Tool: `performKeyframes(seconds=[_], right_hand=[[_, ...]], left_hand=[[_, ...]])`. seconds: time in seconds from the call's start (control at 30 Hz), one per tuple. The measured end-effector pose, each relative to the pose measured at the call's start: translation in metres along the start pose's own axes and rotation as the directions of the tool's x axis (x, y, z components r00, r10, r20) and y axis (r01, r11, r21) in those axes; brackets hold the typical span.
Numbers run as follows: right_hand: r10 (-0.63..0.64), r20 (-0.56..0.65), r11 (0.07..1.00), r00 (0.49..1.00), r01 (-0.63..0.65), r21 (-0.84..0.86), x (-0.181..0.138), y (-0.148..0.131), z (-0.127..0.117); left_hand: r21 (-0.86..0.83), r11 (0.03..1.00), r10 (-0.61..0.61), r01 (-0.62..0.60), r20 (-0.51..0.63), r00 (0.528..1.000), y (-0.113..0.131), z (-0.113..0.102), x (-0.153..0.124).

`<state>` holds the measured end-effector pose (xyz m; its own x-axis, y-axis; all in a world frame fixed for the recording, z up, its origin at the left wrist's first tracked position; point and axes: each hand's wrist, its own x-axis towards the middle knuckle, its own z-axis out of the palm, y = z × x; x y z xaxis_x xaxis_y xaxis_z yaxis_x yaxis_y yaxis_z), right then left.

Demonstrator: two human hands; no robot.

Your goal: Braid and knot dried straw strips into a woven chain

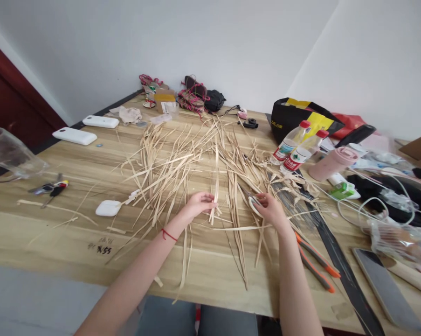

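Note:
Dry pale straw strips (168, 158) lie spread in a loose heap over the wooden table. My left hand (200, 204), with a red cord at its wrist, pinches a few upright straw strips (216, 175) near their lower ends. To the right, my right hand (271, 212) has its fingers at the white loop handle of a pair of scissors (253, 205). The scissors' dark blades point up and left over the straw, partly lost among it. Behind the right wrist lie pliers with orange and grey handles (318, 261), apart from the hand.
Two water bottles (290, 142), a pink tumbler (332, 163) and a black and yellow bag (294, 114) stand at the right. A phone (385, 284) lies at front right. White devices (74, 135), keys (52, 189) and a clear jug (10, 156) are at the left.

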<state>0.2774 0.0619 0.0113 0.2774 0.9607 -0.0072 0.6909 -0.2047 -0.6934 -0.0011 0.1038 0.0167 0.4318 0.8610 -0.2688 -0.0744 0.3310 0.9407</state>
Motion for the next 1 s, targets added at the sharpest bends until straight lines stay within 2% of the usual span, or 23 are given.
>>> performKeyframes(seconds=[0.1, 0.2, 0.3, 0.43, 0.5, 0.6, 0.67, 0.7, 0.87, 1.0], right_hand=[[-0.014, 0.040, 0.998, 0.999, 0.017, -0.060, -0.002, -0.003, -0.003], [-0.032, 0.119, 0.998, 0.992, 0.038, -0.045, -0.008, -0.010, -0.015], [-0.014, 0.208, 0.996, 0.978, -0.004, 0.089, -0.018, -0.017, -0.034], [-0.012, 0.362, 0.943, 0.932, -0.109, 0.314, -0.030, -0.030, -0.054], [-0.033, 0.464, 0.910, 0.885, -0.165, 0.379, -0.034, -0.036, -0.056], [-0.099, 0.669, 0.876, 0.737, -0.254, 0.410, -0.036, -0.043, -0.049], [-0.123, 0.757, 0.873, 0.641, -0.293, 0.390, -0.035, -0.044, -0.042], [-0.124, 0.783, 0.874, 0.609, -0.306, 0.376, -0.034, -0.044, -0.039], [-0.114, 0.836, 0.867, 0.536, -0.358, 0.348, -0.032, -0.039, -0.031], [-0.099, 0.856, 0.873, 0.507, -0.368, 0.319, -0.033, -0.041, -0.034]], left_hand=[[0.023, 0.999, 0.037, -0.038, 0.014, 0.999, -0.004, -0.002, 0.001], [0.037, 0.997, 0.069, -0.070, 0.039, 0.997, -0.008, -0.005, 0.003], [0.035, 0.998, 0.058, -0.060, 0.033, 0.998, -0.010, -0.006, 0.006], [0.034, 0.998, 0.047, -0.049, 0.068, 0.997, -0.012, -0.007, 0.008], [0.032, 0.998, 0.042, -0.045, 0.086, 0.995, -0.011, -0.007, 0.007], [0.052, 0.998, 0.030, -0.035, 0.109, 0.994, -0.008, -0.007, 0.006], [0.062, 0.997, 0.035, -0.043, 0.127, 0.991, -0.006, -0.007, 0.005], [0.064, 0.997, 0.042, -0.051, 0.136, 0.990, -0.006, -0.007, 0.005], [0.064, 0.994, 0.071, -0.085, 0.201, 0.977, -0.006, -0.010, 0.003], [0.058, 0.995, 0.069, -0.084, 0.225, 0.972, -0.004, -0.010, 0.004]])
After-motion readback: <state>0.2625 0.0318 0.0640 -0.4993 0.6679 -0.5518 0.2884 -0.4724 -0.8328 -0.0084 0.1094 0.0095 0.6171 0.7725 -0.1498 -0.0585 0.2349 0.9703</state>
